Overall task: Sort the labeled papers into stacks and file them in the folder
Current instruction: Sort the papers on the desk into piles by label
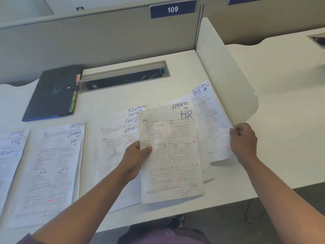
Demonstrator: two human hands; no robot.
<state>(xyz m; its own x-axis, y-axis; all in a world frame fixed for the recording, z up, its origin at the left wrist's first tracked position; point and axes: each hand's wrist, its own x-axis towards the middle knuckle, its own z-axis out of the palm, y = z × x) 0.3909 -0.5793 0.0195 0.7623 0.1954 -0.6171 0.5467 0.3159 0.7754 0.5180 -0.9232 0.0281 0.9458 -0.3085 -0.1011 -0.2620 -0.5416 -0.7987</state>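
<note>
White desk point(175, 78), head view, carried several spreads of printed papers with handwritten headings. Far-left stack point(12, 155): "HR" and "FINANCE" legible, the top word unclear. Next stack point(52, 169): "ADMIN", "SPORTS", "HR", one below another. Middle stack point(116, 138): "FINANCE", "ADMIN", "ADMIN", "SPORTS", fanned so that each heading showed. Left hand point(135, 157) pinched the left edge of a sheet marked "HR" point(170, 152), thumb on top, fingers hidden beneath; this sheet lay over the middle stack's right side. Behind it a sheet headed "SPORTS" point(179, 105) showed its top only. Right hand point(243, 143) pinched the right edge of a sheet marked "ADMIN" point(211, 120), which was tilted and lifted at that edge. Dark folder point(52, 94) lay closed at the desk's back left, well apart from both hands, with coloured tabs along its right edge; tab writing too small to read. Open cable tray point(123, 78) was sunk in the desk beside the folder, with cables dimly visible inside. Blue plate on the partition read "109" point(172, 9).
</note>
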